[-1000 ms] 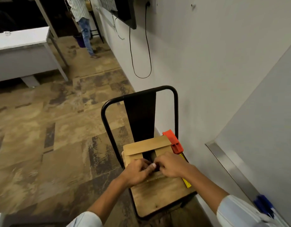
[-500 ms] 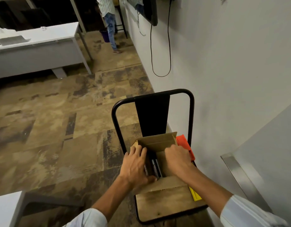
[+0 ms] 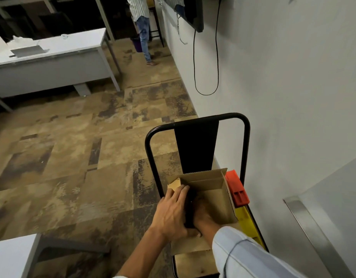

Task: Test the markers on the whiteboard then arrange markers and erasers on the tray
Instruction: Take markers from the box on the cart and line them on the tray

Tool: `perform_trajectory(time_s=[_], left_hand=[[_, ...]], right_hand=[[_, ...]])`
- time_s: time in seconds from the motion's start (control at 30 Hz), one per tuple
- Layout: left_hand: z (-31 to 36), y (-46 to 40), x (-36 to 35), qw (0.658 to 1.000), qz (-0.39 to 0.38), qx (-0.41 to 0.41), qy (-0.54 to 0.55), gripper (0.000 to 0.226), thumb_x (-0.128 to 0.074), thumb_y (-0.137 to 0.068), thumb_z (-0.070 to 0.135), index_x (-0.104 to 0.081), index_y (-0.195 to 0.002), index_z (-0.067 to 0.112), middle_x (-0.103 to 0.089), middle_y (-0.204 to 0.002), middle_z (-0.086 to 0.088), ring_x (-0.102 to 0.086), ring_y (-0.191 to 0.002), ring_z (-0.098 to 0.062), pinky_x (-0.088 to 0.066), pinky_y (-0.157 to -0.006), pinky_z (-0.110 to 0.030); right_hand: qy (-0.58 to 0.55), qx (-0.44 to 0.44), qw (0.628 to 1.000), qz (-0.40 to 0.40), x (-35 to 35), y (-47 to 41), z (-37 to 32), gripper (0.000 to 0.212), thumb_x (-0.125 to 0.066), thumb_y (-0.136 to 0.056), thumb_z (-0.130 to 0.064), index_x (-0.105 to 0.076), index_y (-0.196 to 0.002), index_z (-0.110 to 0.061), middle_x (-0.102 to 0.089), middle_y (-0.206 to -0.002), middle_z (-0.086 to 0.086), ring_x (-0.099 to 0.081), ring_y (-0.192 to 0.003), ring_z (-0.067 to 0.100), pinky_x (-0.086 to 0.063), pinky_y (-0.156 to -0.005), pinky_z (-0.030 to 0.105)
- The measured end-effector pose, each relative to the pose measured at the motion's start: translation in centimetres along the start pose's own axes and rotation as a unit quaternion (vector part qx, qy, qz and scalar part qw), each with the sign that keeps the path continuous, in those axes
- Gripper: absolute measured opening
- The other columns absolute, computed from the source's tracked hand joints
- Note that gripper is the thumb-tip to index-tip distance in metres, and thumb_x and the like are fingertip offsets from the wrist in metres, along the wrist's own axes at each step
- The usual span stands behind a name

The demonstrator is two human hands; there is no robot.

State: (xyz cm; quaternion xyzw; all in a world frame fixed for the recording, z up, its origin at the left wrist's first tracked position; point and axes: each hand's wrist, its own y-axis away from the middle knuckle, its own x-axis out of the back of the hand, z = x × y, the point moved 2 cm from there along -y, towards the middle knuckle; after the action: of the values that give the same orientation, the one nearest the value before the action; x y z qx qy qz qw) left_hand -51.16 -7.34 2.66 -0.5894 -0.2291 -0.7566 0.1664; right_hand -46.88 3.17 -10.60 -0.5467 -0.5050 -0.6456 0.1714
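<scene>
Both hands in cardboard box (image 3: 213, 189): left hand (image 3: 171, 213) flat on flap; right hand (image 3: 203, 215) grip hidden.

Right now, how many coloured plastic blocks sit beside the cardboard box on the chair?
2: an orange plastic block against the brown cardboard box's right wall, and a yellow plastic block just nearer the camera. Others may be hidden behind the sleeve.

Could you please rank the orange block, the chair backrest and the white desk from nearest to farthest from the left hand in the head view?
1. orange block, just right of the cardboard box.
2. chair backrest, directly beyond the left hand.
3. white desk, far across the room, left.
</scene>
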Motion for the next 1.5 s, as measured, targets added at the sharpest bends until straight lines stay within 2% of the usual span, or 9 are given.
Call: perform_trajectory(time_s=[0.13, 0.23, 0.3, 0.47, 0.6, 0.7, 1.03, 1.27, 1.5], left_hand=[[-0.2, 0.6, -0.3, 0.999, -0.031, -0.022, 0.034, 0.141, -0.061, -0.051, 0.086, 0.008, -0.155, 0.021, 0.004, -0.165, 0.006, -0.026, -0.141, -0.020, -0.033, -0.114, -0.035], [-0.7, 1.4, -0.1, 0.995, -0.047, -0.043, 0.078, 0.149, -0.058, -0.046, 0.094, 0.014, -0.154, 0.021, 0.016, -0.163, 0.008, -0.007, -0.151, -0.014, -0.024, -0.119, -0.033], [-1.0, 1.8, 0.2, 0.991, -0.052, -0.073, 0.095, 0.153, -0.058, -0.042, 0.096, 0.016, -0.154, 0.022, 0.017, -0.163, 0.009, -0.007, -0.151, -0.014, -0.027, -0.118, -0.035], [-1.4, 2.7, 0.3, 0.982, -0.068, -0.126, 0.121, 0.156, -0.063, -0.041, 0.094, 0.023, -0.151, 0.025, 0.022, -0.162, 0.008, -0.002, -0.152, -0.015, -0.027, -0.118, -0.035], [-1.8, 1.8, 0.5, 0.981, -0.117, -0.126, 0.087, 0.156, -0.067, -0.044, 0.088, 0.024, -0.150, 0.020, 0.016, -0.164, -0.001, -0.034, -0.141, -0.023, -0.034, -0.111, -0.028], [-1.8, 0.6, 0.4, 0.982, -0.123, -0.135, 0.039, 0.141, -0.075, -0.052, 0.070, 0.013, -0.151, 0.020, -0.026, -0.153, -0.008, -0.057, -0.106, -0.022, -0.047, -0.095, -0.030], [0.3, 0.4, 1.8, 0.990, 0.043, -0.108, -0.085, 0.112, -0.061, -0.054, 0.073, -0.023, -0.141, 0.014, -0.040, -0.125, -0.003, -0.042, -0.111, -0.023, -0.048, -0.091, -0.036], [-0.1, -2.8, 1.2, 0.996, -0.027, -0.080, -0.016, 0.100, -0.028, -0.082, 0.079, -0.007, -0.156, 0.014, 0.005, -0.165, -0.007, 0.008, -0.151, -0.029, -0.004, -0.123, -0.048], [-0.6, -5.3, -2.6, 0.988, -0.099, -0.082, -0.084, 0.057, -0.028, -0.103, 0.037, -0.015, -0.153, 0.015, -0.012, -0.164, -0.007, -0.011, -0.150, -0.029, -0.016, -0.118, -0.054]], right_hand=[[-0.130, -0.011, 0.991, -0.034, 1.3, 0.3, -0.8, 0.067, -0.054, -0.097, -0.040, -0.020, -0.150, -0.018, -0.035, -0.150, 0.016, -0.036, -0.138, 0.034, -0.026, -0.117, 0.047], [-0.332, -0.084, 0.939, -0.044, 4.6, 1.2, 0.3, 0.030, -0.045, -0.101, -0.024, -0.052, -0.128, -0.012, -0.061, -0.115, 0.016, -0.061, -0.108, 0.030, -0.053, -0.087, 0.037], [-0.348, -0.100, 0.927, -0.096, 7.9, 2.3, 0.9, 0.032, -0.047, -0.100, -0.027, -0.055, -0.126, -0.010, -0.062, -0.089, 0.008, -0.066, -0.084, 0.025, -0.049, -0.061, 0.028], [-0.348, -0.049, 0.927, -0.128, 14.6, 9.7, 1.3, 0.023, -0.050, -0.095, -0.034, -0.059, -0.091, -0.013, -0.061, -0.070, 0.002, -0.058, -0.064, 0.017, -0.045, -0.058, 0.025], [-0.394, -0.074, 0.914, 0.061, 15.5, 14.8, 4.2, 0.027, -0.068, -0.084, -0.032, -0.061, -0.103, -0.015, -0.062, -0.087, 0.003, -0.062, -0.076, 0.017, -0.048, -0.062, 0.026], [-0.334, -0.173, 0.903, 0.208, 14.4, 14.0, 8.2, 0.032, -0.070, -0.084, -0.030, -0.060, -0.111, -0.015, -0.065, -0.098, 0.006, -0.064, -0.083, 0.024, -0.041, -0.057, 0.021], [-0.286, -0.029, 0.949, -0.126, 11.5, 9.4, 7.6, 0.010, -0.068, -0.081, -0.019, -0.059, -0.085, -0.018, -0.066, -0.077, 0.003, -0.059, -0.061, 0.012, -0.044, -0.058, 0.023], [-0.396, -0.036, 0.911, 0.108, 15.2, 13.7, 11.5, 0.019, -0.072, -0.078, -0.020, -0.063, -0.093, -0.014, -0.067, -0.083, 0.006, -0.069, -0.071, 0.027, -0.055, -0.062, 0.034], [-0.474, -0.102, 0.852, 0.196, 10.4, 23.0, 16.1, 0.023, -0.067, -0.091, -0.038, -0.058, -0.094, -0.016, -0.059, -0.078, -0.001, -0.059, -0.065, 0.011, -0.050, -0.055, 0.020]])
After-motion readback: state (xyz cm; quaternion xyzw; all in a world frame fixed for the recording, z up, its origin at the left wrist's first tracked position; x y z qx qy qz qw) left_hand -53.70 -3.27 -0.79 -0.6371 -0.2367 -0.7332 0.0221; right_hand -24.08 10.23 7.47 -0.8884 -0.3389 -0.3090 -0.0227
